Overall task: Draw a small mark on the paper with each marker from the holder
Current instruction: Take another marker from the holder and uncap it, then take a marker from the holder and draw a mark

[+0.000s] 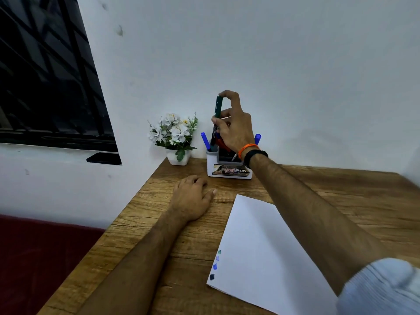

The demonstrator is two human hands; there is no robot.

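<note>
A white and grey marker holder [229, 172] stands at the table's far edge by the wall. My right hand [234, 126] is above it and pinches a capped green marker [217, 112] that stands upright, its lower end at the holder's left slot. Two blue markers [205, 140] and a red one [220, 142] stick out of the holder. A white paper [268, 251] lies near me, with several small green and blue marks [216, 264] along its left edge. My left hand [193, 196] rests on the table left of the paper, fingers loosely curled.
A small white pot of artificial flowers [176, 137] stands left of the holder. The wooden table [159, 223] ends at the wall behind and at its left edge, beyond which is a dark red seat [34, 258]. A dark window [45, 76] is at upper left.
</note>
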